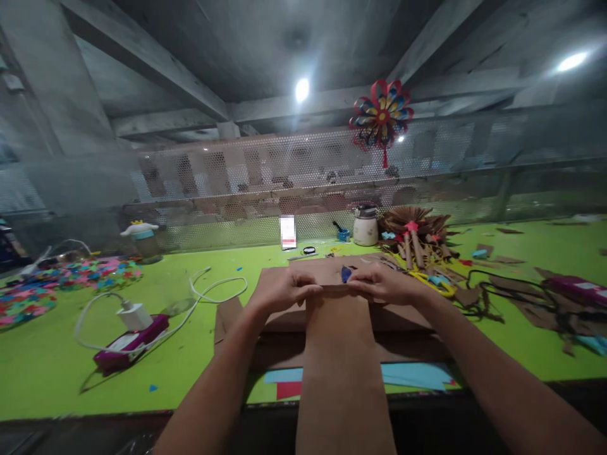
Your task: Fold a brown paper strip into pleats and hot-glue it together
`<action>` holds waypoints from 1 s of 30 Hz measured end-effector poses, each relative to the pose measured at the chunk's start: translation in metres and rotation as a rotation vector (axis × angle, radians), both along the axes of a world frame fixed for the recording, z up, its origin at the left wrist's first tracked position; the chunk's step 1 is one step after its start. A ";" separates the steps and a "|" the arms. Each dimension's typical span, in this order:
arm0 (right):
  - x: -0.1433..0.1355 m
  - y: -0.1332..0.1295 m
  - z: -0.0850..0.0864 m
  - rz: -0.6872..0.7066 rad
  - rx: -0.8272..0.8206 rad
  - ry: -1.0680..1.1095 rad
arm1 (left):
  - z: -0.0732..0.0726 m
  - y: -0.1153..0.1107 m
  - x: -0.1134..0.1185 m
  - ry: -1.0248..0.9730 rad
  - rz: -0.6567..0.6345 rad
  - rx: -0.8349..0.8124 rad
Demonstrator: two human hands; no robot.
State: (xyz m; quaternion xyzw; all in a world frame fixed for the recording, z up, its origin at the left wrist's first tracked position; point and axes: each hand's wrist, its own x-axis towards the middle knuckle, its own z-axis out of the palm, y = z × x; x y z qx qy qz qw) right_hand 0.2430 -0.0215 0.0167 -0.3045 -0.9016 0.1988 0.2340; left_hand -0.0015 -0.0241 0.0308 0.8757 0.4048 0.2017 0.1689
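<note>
A long strip of brown paper (pixel 344 373) runs from the middle of the table down over the front edge. My left hand (pixel 290 289) pinches its folded far end at the left corner, and my right hand (pixel 379 282) pinches it at the right. A small dark blue piece (pixel 346 273) shows beside my right fingertips; whether they touch it I cannot tell. Under the strip lie larger brown paper sheets (pixel 279 357). Light blue paper (pixel 415 375) and red paper (pixel 288 389) stick out at their near side.
On the green table (pixel 190 373), a purple power strip (pixel 130 344) with a white charger and cable lies left. Coloured paper stars (pixel 99 275) are heaped behind it. Yellow scissors (pixel 439 285), a jar (pixel 365 227), folded brown paper (pixel 415 230) and black cords (pixel 512 294) are at the right.
</note>
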 end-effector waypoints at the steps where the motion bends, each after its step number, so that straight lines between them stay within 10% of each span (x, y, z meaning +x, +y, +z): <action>1: 0.002 0.000 0.001 0.004 -0.017 0.004 | 0.001 0.000 0.000 -0.032 -0.040 -0.048; 9: 0.007 0.005 -0.006 0.097 -0.394 0.312 | -0.001 0.006 -0.010 -0.236 -0.127 -0.190; 24: -0.015 -0.005 -0.014 0.171 -0.335 0.506 | -0.044 -0.004 0.024 -0.584 -0.280 -0.974; 30: -0.015 -0.012 -0.007 0.162 -0.415 0.240 | -0.026 0.006 0.013 -0.761 -0.091 -0.627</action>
